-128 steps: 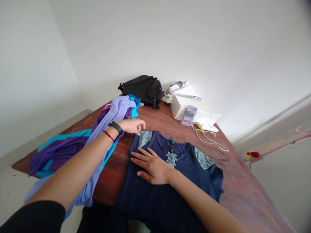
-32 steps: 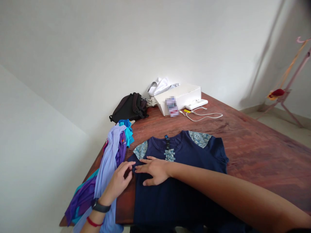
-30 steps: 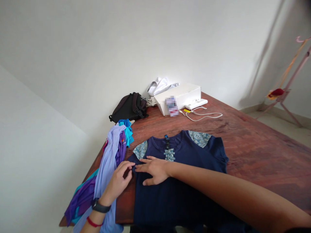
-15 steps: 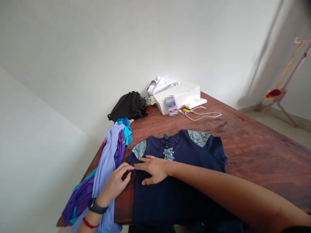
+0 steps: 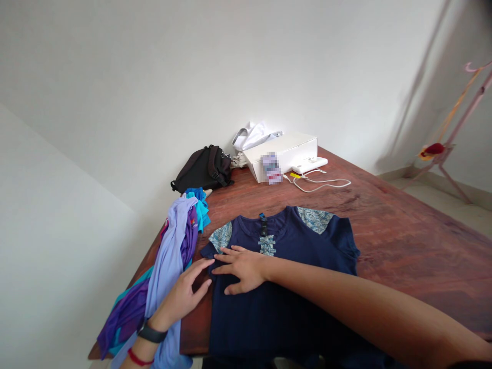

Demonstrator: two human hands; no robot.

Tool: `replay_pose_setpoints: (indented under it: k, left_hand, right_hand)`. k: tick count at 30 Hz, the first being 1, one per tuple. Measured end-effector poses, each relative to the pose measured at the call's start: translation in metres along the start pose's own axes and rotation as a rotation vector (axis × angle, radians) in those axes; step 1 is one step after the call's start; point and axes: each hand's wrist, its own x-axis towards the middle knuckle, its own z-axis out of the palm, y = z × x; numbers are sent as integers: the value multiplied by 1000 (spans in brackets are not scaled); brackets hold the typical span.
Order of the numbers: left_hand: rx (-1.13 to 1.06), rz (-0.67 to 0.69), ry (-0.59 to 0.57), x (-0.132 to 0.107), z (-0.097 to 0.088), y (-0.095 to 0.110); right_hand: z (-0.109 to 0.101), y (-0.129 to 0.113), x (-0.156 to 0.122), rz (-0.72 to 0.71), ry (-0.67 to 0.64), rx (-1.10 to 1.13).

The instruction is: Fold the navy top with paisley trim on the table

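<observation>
The navy-blue, short-sleeved fabric top [image 5: 246,323] with teal-grey patterned shoulder panels [image 5: 315,219] lies spread beneath the right hand [image 5: 245,270], splayed flat, grasping nothing. The left hand [image 5: 185,295], thumb and forefinger parted, is empty beside its near sleeve [image 5: 208,250]; fingertip contact is unclear.

You can read no words or numbers: the neck tag [image 5: 263,225] on the navy top [image 5: 261,315], the small print [image 5: 194,223] on the purple garment [image 5: 188,242] at left and the yellow label [image 5: 295,175] by the far white cable [image 5: 326,188] are all too small to read.
</observation>
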Motion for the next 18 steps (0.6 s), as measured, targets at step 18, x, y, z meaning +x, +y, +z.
replay_pose_setpoints:
  k: [18]
  left_hand:
    - [-165,-261,-6,20,3,-2]
  right_hand:
    - [-1,0,-1,-12,-8,-33]
